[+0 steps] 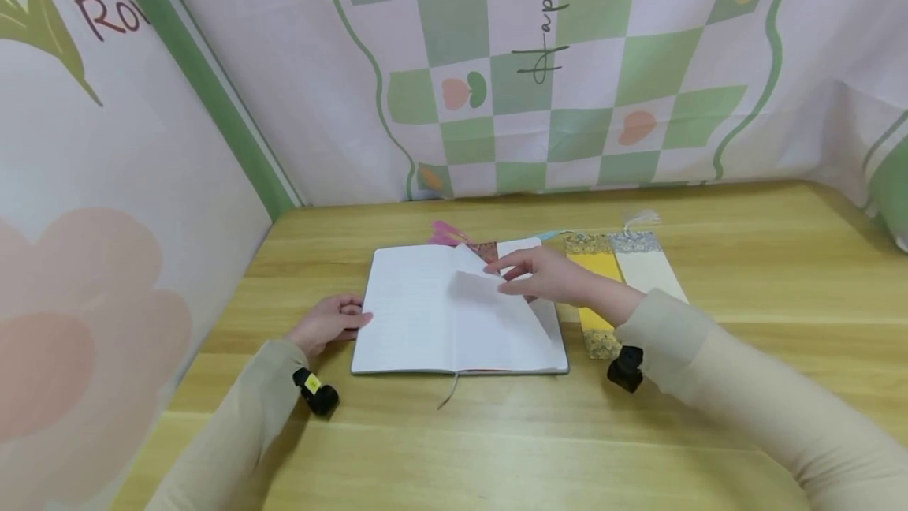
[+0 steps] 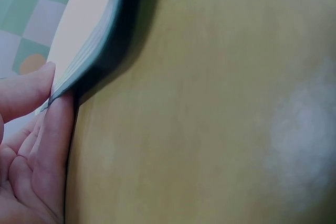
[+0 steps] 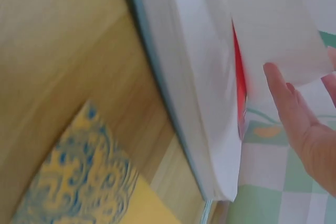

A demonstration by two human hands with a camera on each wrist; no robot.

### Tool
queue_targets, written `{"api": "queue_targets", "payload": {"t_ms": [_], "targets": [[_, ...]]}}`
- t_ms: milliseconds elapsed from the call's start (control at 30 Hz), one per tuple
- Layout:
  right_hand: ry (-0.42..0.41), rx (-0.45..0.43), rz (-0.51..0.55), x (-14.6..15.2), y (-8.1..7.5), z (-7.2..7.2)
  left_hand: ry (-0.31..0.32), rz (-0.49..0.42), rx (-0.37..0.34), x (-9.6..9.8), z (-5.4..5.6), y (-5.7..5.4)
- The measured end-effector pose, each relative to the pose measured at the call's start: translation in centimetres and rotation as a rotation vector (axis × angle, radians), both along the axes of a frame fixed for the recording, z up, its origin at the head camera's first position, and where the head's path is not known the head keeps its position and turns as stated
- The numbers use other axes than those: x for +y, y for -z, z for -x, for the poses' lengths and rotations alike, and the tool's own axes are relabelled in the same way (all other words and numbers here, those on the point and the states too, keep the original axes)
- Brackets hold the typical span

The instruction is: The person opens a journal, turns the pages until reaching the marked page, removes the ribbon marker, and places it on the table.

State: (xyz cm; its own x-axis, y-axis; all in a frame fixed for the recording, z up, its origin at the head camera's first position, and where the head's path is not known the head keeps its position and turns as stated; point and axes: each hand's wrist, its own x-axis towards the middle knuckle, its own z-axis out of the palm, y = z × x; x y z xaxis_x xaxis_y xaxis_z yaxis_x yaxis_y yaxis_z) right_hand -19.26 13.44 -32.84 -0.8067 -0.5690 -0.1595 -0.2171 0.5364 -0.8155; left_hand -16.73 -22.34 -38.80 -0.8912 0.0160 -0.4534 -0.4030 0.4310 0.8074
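Note:
An open notebook [image 1: 411, 306] with white pages lies on the wooden table. At its left edge my left hand [image 1: 329, 324] grips it, thumb [image 2: 31, 87] on the pages and fingers beneath the cover. My right hand [image 1: 542, 274] is over the right half, holding a lifted page [image 1: 496, 322] by its upper part between thumb and fingers; the page slants up from the spine. Partly hidden behind that page is a red bookmark [image 1: 487, 251], its red edge [image 3: 240, 77] showing in the right wrist view. Its pink tassel [image 1: 448, 233] sticks out past the top edge.
Right of the notebook lie a yellow patterned bookmark [image 1: 594, 278] and a white one with a silver-grey patterned end [image 1: 651, 262], under the right forearm. A ribbon marker [image 1: 448, 391] hangs from the notebook's lower edge. Printed curtains [image 1: 284, 77] enclose the table's back and left.

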Motion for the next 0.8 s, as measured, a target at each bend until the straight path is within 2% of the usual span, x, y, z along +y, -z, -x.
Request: {"api": "queue_targets", "payload": {"t_ms": [200, 333, 400, 500, 667, 800], "targets": [[0.027, -0.065, 0.084, -1.1, -0.3, -0.6, -0.005, 0.001, -0.002, 0.1, 0.0, -0.1], [-0.007, -0.079, 0.133, -1.8, 0.0, -1.0, -0.01, -0.008, -0.002, 0.2, 0.0, -0.1], [-0.034, -0.082, 0.124, -2.2, 0.2, -1.3, -0.006, -0.007, 0.001, 0.1, 0.1, -0.1], [-0.097, -0.059, 0.059, -3.0, 0.4, -1.7, -0.006, 0.0, 0.002, 0.1, 0.1, 0.0], [-0.254, 0.065, -0.094, -4.7, 0.7, -2.3, -0.002, -0.008, 0.001, 0.0, 0.2, 0.2], [-0.374, 0.158, -0.186, -6.0, 0.9, -2.7, 0.043, -0.041, 0.03, -0.2, 0.2, 0.3]]}}
